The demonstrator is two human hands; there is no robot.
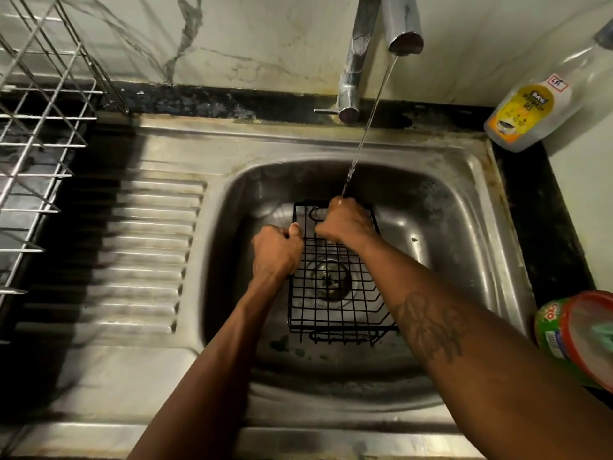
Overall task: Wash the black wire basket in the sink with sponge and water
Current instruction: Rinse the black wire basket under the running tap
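Location: steel sink (471, 180) set in a dark worktop (547, 234), seen from above.
Black wire basket (331, 307): lies inside the basin, open grid facing up, directly over the drain (331, 282), which shows through the wires. One short end points to the back wall, the other to the person. A looped wire handle sits at each short end.
Left hand (277, 252): at the basket's left long side, near its far corner. Grip clamped on the top rim wire, fingers curled over it, thumb up against the corner.
Right hand (345, 224): at the basket's far short end, on top of the wires. Fingers curled tight, knuckles up. What this grip closes on is hidden under the hand; cannot tell whether it is wire or something else.
Tap (360, 61): chrome, mounted behind the basin, spout overhead.
Water stream (368, 121): thin, running, landing on the knuckles of the right hand.
Draining board (146, 247): ribbed steel, left of the basin.
Dish rack (43, 141): silver wire, at the far left edge.
Bottle (534, 107): clear with a yellow label, standing at the back right corner of the worktop, leaning toward the wall.
Tub (564, 330): green, red-rimmed lid, at the right edge beside the sink, partly cut off by the frame.
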